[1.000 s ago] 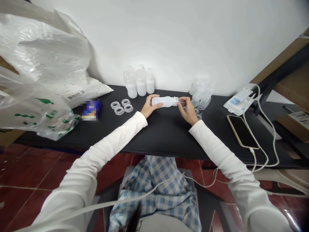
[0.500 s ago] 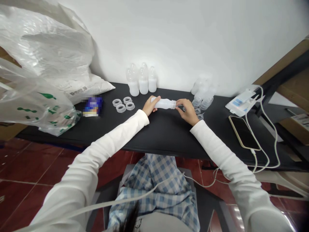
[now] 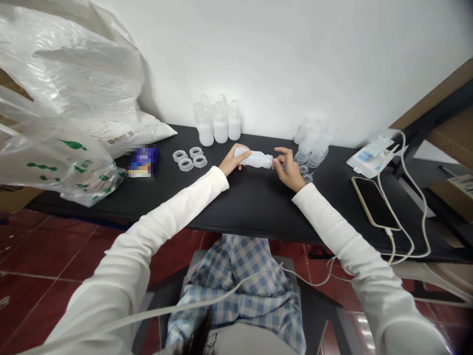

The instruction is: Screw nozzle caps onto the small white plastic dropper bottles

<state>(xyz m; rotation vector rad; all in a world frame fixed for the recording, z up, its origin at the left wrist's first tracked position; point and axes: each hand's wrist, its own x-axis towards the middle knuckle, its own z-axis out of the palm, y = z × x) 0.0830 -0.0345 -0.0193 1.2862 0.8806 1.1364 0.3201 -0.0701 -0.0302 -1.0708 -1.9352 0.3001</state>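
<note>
My left hand (image 3: 232, 160) grips a white plastic baby bottle (image 3: 255, 159) lying sideways above the black table (image 3: 254, 202). The bottle's narrow neck points right, towards my right hand (image 3: 290, 171). That hand rests near the neck, with thumb and forefinger apart. A small transparent part (image 3: 283, 166) shows just beside its fingers, and I cannot tell whether they touch it. Both forearms are in white sleeves.
Behind the hands stand white bottles (image 3: 216, 121) and transparent bottle parts (image 3: 310, 150). Silicone rings (image 3: 186, 160), a blue packet (image 3: 142, 160), plastic bags (image 3: 48, 153), a phone (image 3: 375, 203) and a white charger with cables (image 3: 369, 157) lie around.
The bottle has shifted slightly right and tilted, and its neck is now near the right hand's fingertips. My right thumb and forefinger have spread apart.
</note>
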